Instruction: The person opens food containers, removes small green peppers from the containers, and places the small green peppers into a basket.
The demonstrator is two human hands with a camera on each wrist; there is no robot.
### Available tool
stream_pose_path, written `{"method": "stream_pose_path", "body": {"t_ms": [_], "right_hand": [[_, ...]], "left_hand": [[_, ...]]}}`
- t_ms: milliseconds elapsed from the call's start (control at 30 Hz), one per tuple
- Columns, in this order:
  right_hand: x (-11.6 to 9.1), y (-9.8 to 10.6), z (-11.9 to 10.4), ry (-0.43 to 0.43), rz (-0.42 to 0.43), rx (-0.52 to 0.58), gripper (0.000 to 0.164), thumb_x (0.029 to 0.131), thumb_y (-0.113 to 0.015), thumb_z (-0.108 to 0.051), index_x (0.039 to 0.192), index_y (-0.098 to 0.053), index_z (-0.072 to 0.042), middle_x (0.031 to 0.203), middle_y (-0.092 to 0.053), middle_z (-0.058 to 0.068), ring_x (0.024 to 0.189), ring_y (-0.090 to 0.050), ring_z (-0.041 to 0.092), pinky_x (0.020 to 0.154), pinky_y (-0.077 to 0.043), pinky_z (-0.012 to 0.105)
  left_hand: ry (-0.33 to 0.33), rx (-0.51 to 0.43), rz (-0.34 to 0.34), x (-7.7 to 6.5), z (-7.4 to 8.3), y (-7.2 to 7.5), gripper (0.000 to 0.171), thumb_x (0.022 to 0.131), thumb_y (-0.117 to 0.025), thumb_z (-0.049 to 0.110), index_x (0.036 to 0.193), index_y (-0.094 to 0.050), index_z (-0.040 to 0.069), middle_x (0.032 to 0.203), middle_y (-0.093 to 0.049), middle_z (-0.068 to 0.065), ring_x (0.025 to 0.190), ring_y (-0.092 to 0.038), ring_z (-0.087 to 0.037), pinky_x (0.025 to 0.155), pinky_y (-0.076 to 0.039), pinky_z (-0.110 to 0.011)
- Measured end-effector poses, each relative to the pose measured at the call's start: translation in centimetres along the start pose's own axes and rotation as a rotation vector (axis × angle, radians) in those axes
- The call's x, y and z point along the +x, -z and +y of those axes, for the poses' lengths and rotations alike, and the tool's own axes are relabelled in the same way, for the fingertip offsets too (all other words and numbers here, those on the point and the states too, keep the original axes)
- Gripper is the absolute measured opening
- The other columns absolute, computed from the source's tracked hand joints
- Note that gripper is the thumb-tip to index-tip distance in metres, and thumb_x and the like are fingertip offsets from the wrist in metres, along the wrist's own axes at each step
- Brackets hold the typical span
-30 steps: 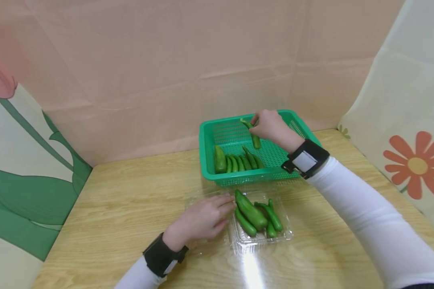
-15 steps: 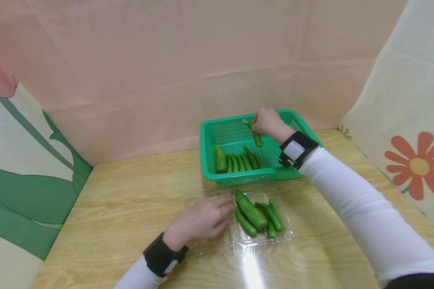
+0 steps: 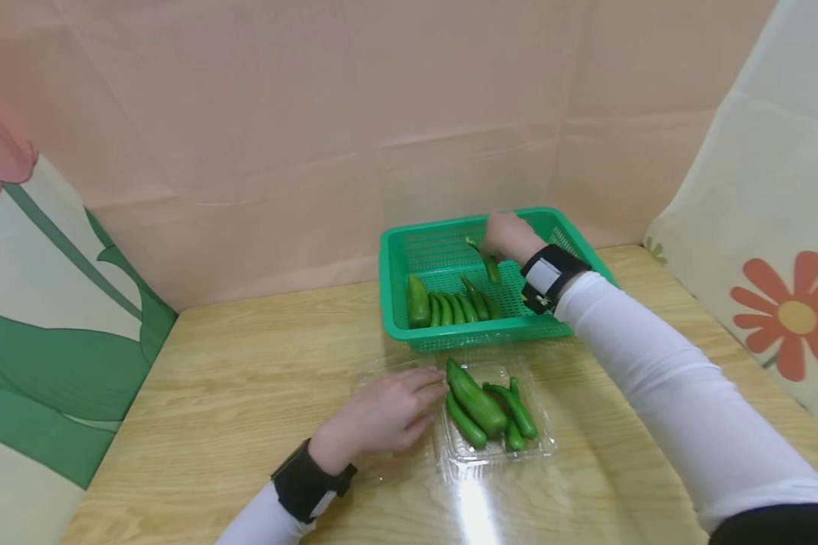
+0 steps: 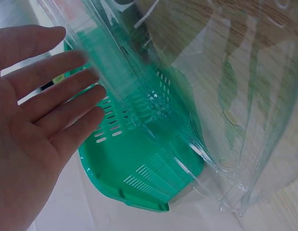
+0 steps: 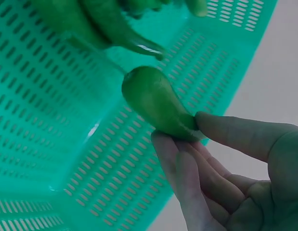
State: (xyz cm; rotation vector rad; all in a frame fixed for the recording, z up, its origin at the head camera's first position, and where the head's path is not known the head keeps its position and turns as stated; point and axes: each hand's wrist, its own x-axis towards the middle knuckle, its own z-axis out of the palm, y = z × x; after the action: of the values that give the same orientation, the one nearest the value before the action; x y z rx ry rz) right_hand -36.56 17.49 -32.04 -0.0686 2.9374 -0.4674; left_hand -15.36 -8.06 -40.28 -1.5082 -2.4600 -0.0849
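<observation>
Over the back part of the basket (image 3: 463, 333), the right hand (image 3: 509, 237) pinches one green pepper (image 5: 156, 103) between opposed fingertips (image 5: 235, 132), its rounded end left free. Before the basket, toward its left side, the left hand (image 3: 385, 409) holds nothing; its fingers are straight and slightly spread, and I cannot tell whether they touch the clear plastic box (image 3: 544, 448).

Along the basket's front lie one thick pepper (image 3: 418, 301), at the left end, and what look like six slim peppers (image 3: 457, 309), some overlapping. The box, open and just in front of the basket, holds another thick pepper (image 3: 477, 399) and at least three slim ones (image 3: 518, 415); overlap hides the exact count.

Compared with a second ago, the right wrist has swung left over the basket, and the pinched pepper sits slightly farther right and lower. The left hand and the peppers lying in basket and box are unchanged.

The right hand and its black wristband (image 3: 552, 274) cover part of the basket's right side; the left hand covers much of the box's left half. A wooden table (image 3: 266, 356) lies beneath the basket, a pinkish cloth (image 3: 279, 151) hangs behind it, and a pale cloth (image 3: 722, 189) with a red flower (image 3: 797, 318) is to its right.
</observation>
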Motion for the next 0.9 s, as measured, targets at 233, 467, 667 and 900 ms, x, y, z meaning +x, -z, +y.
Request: {"method": "stream_pose_path", "body": {"t_ms": [233, 467, 667, 900], "right_hand": [[0.6, -0.8, 1.1, -0.050, -0.087, 0.010, 0.014, 0.079, -0.067, -0.008, 0.086, -0.070, 0.004, 0.079, -0.070, 0.015, 0.051, -0.058, 0.012, 0.049, -0.050, 0.022], [1.4, -1.5, 1.6, -0.086, -0.196, 0.004, 0.018, 0.084, -0.066, -0.010, 0.092, -0.070, 0.005, 0.104, -0.066, 0.023, 0.068, -0.069, 0.017, 0.066, -0.059, 0.026], [2.1, -2.1, 2.3, -0.070, -0.342, -0.015, 0.020, 0.088, -0.060, -0.009, 0.099, -0.068, 0.005, 0.116, -0.057, 0.027, 0.076, -0.069, 0.018, 0.065, -0.057, 0.023], [2.7, -2.5, 3.1, -0.079, -0.453, -0.011, 0.035, 0.089, -0.062, -0.015, 0.116, -0.060, 0.007, 0.120, -0.060, 0.024, 0.084, -0.070, 0.021, 0.076, -0.060, 0.029]], "left_hand": [[-0.003, 0.013, -0.003, 0.0, 0.0, 0.0, 0.042, 0.087, -0.064, 0.025, 0.125, -0.060, 0.006, 0.132, -0.057, -0.013, 0.125, -0.053, -0.023, 0.109, -0.042, -0.034], [0.006, 0.011, -0.022, -0.1, 0.0, 0.0, 0.043, 0.088, -0.063, 0.025, 0.126, -0.059, 0.006, 0.133, -0.057, -0.013, 0.126, -0.052, -0.023, 0.110, -0.041, -0.033], [0.001, 0.007, -0.005, 0.0, 0.0, 0.0, 0.043, 0.087, -0.065, 0.024, 0.125, -0.059, 0.005, 0.133, -0.057, -0.013, 0.125, -0.053, -0.024, 0.108, -0.043, -0.034], [0.005, 0.002, -0.029, 0.1, 0.0, 0.0, 0.044, 0.088, -0.063, 0.025, 0.127, -0.058, 0.006, 0.135, -0.055, -0.013, 0.127, -0.052, -0.024, 0.109, -0.042, -0.035]]}}
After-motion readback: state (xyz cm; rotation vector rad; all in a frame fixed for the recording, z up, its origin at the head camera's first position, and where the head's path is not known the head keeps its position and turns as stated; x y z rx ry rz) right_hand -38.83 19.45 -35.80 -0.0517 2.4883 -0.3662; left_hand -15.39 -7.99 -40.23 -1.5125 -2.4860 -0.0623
